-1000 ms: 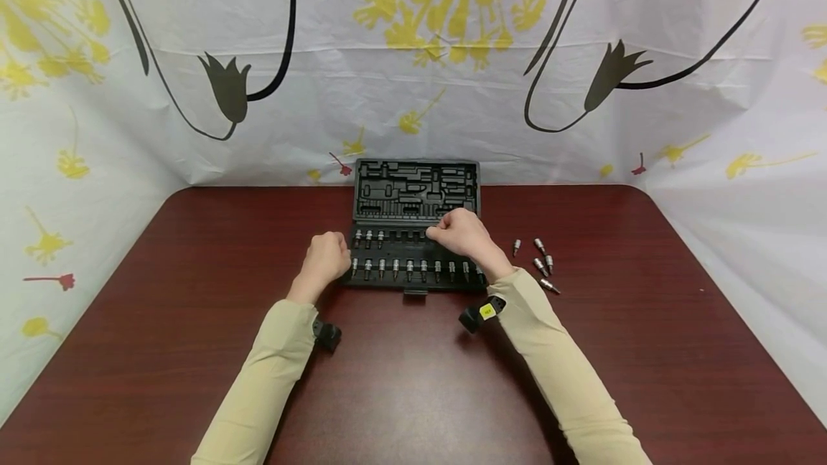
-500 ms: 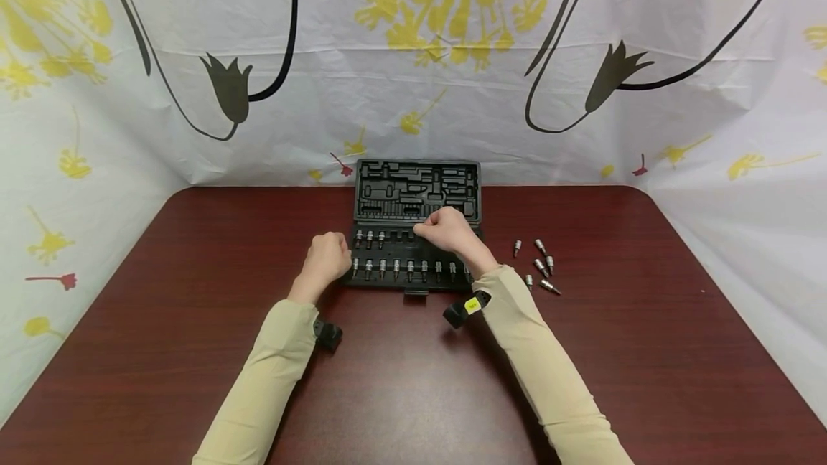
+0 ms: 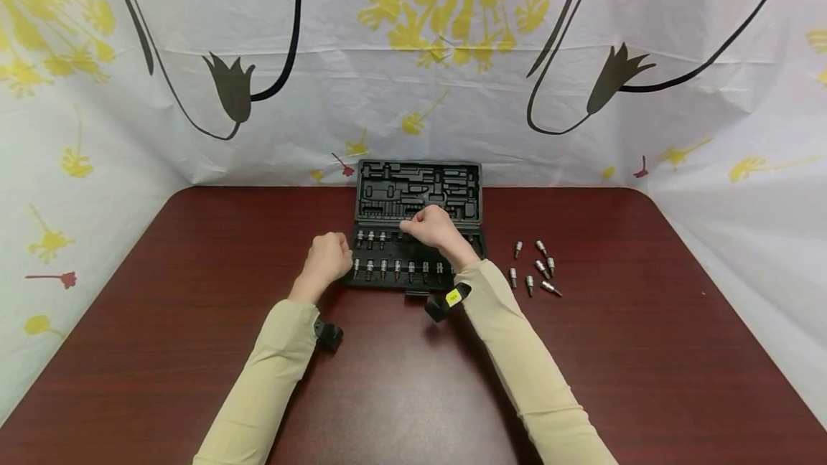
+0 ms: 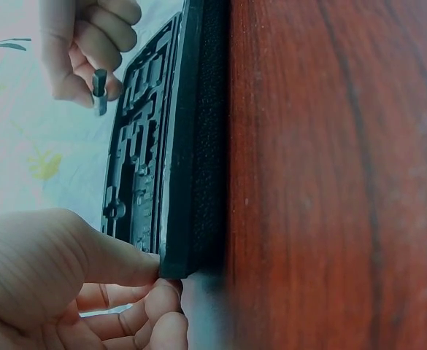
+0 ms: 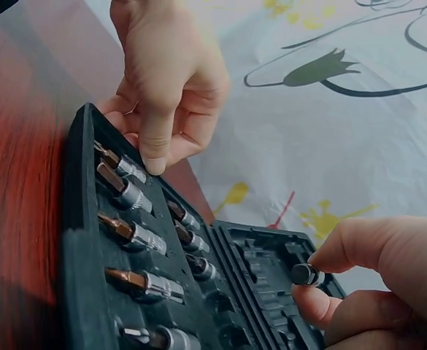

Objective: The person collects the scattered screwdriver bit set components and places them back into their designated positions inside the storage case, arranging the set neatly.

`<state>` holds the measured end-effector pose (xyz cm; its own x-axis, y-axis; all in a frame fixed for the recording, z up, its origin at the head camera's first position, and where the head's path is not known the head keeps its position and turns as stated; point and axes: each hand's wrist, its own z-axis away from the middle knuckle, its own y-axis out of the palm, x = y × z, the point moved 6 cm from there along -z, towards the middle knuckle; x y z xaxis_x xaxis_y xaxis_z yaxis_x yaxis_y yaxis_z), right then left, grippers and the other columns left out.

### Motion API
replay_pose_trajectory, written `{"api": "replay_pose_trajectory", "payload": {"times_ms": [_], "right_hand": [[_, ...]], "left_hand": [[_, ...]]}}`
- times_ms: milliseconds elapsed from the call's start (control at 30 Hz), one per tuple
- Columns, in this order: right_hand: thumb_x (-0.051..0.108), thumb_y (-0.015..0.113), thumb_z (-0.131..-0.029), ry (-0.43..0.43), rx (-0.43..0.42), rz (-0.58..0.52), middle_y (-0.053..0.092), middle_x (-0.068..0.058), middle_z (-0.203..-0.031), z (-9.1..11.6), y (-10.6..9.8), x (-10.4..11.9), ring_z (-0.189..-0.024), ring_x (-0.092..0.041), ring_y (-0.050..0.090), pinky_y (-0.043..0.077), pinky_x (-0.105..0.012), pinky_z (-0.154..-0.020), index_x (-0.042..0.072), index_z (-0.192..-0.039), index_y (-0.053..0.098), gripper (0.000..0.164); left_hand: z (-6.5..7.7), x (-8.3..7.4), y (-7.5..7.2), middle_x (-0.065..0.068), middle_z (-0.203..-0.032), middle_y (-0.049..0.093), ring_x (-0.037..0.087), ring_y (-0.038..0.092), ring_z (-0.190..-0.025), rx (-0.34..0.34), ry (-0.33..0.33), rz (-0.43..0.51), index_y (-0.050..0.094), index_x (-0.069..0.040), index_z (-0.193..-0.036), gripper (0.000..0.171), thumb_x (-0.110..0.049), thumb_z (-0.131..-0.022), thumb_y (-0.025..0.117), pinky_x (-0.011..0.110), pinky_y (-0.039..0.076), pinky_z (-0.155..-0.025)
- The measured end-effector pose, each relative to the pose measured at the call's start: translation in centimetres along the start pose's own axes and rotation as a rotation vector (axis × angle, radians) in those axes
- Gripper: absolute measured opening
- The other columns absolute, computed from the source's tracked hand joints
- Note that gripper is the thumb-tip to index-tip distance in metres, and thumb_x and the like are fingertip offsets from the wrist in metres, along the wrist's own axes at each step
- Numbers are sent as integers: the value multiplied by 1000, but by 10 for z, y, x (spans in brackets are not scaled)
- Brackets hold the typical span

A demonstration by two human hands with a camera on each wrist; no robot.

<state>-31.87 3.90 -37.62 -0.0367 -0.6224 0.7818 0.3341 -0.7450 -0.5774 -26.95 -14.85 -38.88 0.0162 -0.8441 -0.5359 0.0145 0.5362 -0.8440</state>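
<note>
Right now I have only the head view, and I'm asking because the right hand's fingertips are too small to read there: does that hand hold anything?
Observer: Yes, both wrist views show the right hand pinching a small socket bit.
Operator: And the left hand? From above I can't see its thumb.
Observer: In the right wrist view, its thumb lies over the rim at the end of the black case.
Operator: What colour are the tips of the bits in the row nearest the person? They're tiny here.
Observer: In the right wrist view, some of those tips look bronze-coloured.
</note>
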Motion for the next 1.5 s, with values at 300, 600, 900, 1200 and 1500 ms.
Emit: {"api": "replay_pose_trajectory", "payload": {"times_ms": [300,600,900,1200,1500], "right_hand": [[27,59,-91,67,4,45,22,4,-45,-13,12,2,-40,-11,16,30,-29,-53,15,-48,33,52],[31,63,-89,121,-17,171,22,4,-44,-24,22,1,-39,-11,18,27,-28,-47,15,-46,33,55],[34,63,-88,141,-50,295,37,0,-55,-26,28,4,-49,-15,37,32,-29,-49,13,-63,45,38],[28,66,-84,79,-106,452,48,-2,-62,-21,28,19,-54,-16,44,35,-28,-48,12,-64,52,30],[14,60,-87,108,12,405,51,-3,-58,-26,24,16,-50,-15,36,30,-28,-48,9,-67,59,21]], "left_hand": [[1,0,0,7,-64,49,22,46,-57,10,-12,7,49,-7,-67,22,-7,-89,55,32,36,-54],[1,0,1,6,-64,48,21,45,-57,19,-30,3,49,-7,-68,22,-8,-89,55,31,35,-54],[-2,1,3,6,-63,47,21,43,-56,15,-30,7,48,-8,-67,23,-7,-89,55,31,34,-53],[0,-1,1,6,-62,45,21,41,-56,12,-31,5,47,-8,-67,24,-8,-89,55,31,33,-53],[-1,0,2,7,-65,48,21,43,-58,25,-36,5,49,-7,-68,22,-8,-89,55,31,35,-54]]}}
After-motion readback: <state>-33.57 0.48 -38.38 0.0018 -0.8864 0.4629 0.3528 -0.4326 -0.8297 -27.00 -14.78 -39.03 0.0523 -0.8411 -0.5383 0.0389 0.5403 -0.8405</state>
